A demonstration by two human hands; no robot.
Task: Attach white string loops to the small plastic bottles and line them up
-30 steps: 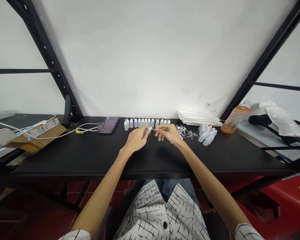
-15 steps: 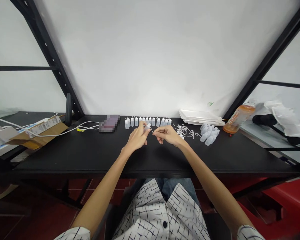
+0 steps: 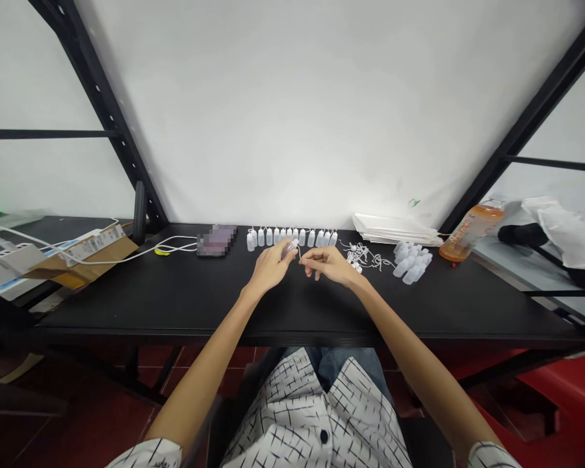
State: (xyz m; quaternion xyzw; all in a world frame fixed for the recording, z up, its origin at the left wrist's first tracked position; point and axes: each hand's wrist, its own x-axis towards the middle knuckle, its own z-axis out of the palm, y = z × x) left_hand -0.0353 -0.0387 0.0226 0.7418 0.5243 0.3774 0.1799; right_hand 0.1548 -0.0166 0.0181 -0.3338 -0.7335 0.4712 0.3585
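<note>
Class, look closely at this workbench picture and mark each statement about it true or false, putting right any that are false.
1. The left hand holds a small plastic bottle. True.
2. The right hand lies flat, touching nothing. False: the right hand pinches a thin white cord.
3. A tangle of white cords lies on the black table, to the right of both hands. True.
4. The row of capped bottles stands along the front edge. False: the row of capped bottles stands at the back, by the wall.
5. The bottle of orange liquid is on the far left. False: the bottle of orange liquid is on the right.
</note>
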